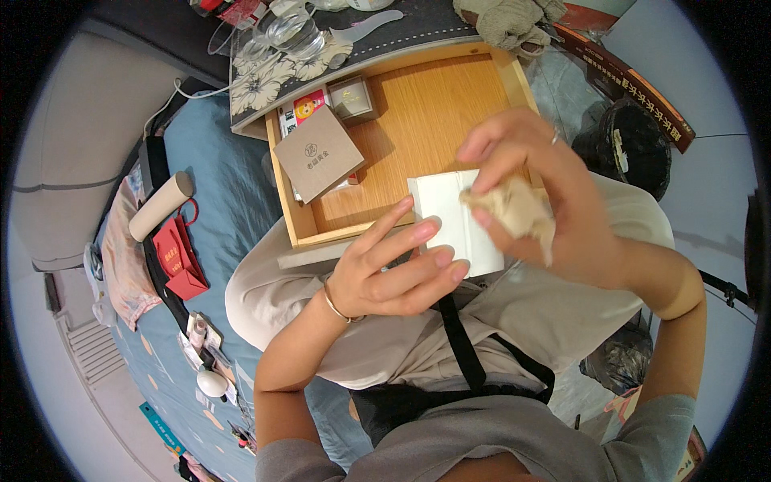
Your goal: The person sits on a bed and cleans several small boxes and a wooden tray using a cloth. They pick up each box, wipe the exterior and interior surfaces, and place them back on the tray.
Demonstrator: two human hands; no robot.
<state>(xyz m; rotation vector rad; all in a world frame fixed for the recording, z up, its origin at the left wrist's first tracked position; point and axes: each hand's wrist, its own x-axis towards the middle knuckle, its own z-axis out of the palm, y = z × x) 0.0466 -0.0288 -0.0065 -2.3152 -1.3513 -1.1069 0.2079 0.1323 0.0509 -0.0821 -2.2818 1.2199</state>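
Observation:
My left hand (400, 268) supports a white folded case or booklet (443, 202) from its left side, with the fingers spread over its lower left edge. A crumpled beige cloth (515, 208) is pinched between the thumb and fingers of my right hand (542, 193), over the right part of the white item. The right hand is slightly blurred. Both hands are above the front of an open wooden drawer (446, 108). In the drawer's left part lie a taupe box (319, 153) bearing writing and a small open-topped box (352, 99).
Glasses (295, 33) and a pale spatula-like item (367, 25) stand or lie on the cabinet top above the drawer. A red paper bag (181, 256) and a beige cylinder (161, 206) rest on the bed at left. A black-lined bin (626, 147) stands at right.

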